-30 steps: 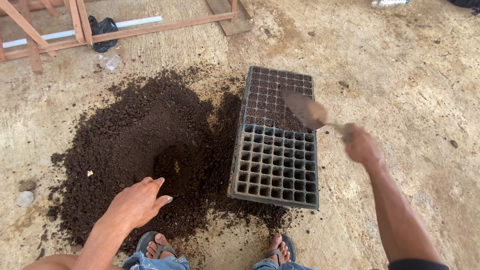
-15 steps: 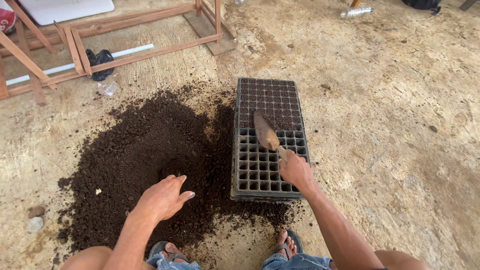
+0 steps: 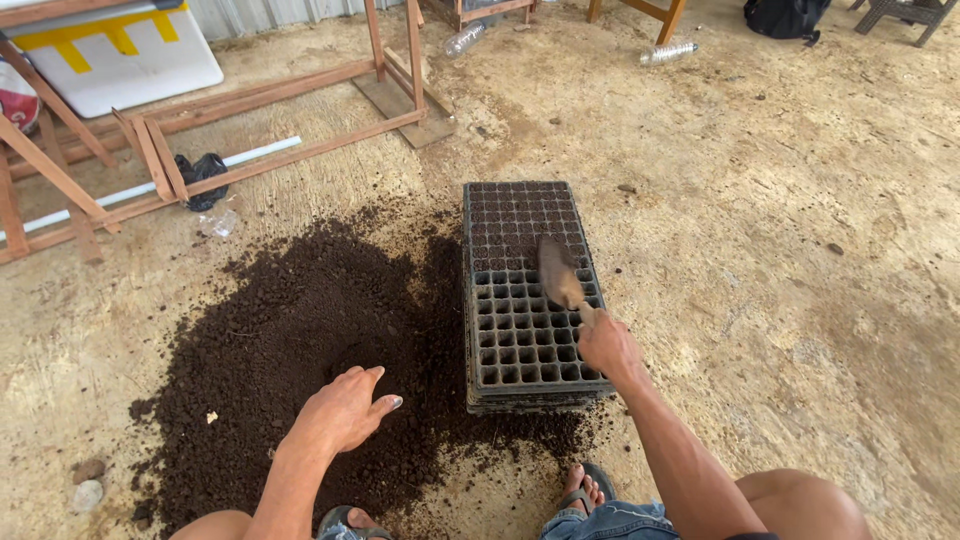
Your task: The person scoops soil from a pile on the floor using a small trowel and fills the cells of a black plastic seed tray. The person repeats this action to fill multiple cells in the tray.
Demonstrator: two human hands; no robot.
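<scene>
Squatting over dark soil, the person rests the left hand (image 3: 345, 410), fingers loosely spread and holding nothing, flat on the soil pile (image 3: 300, 330). The right hand (image 3: 607, 345) grips a trowel (image 3: 560, 272), now lowered onto the black seedling tray (image 3: 527, 290) after hovering higher a second ago; far cells look filled, near ones empty.

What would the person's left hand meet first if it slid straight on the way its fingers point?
The left hand points right, across the dark soil pile. It would probably meet the near left edge of the black seedling tray first, though depth is unclear.
</scene>
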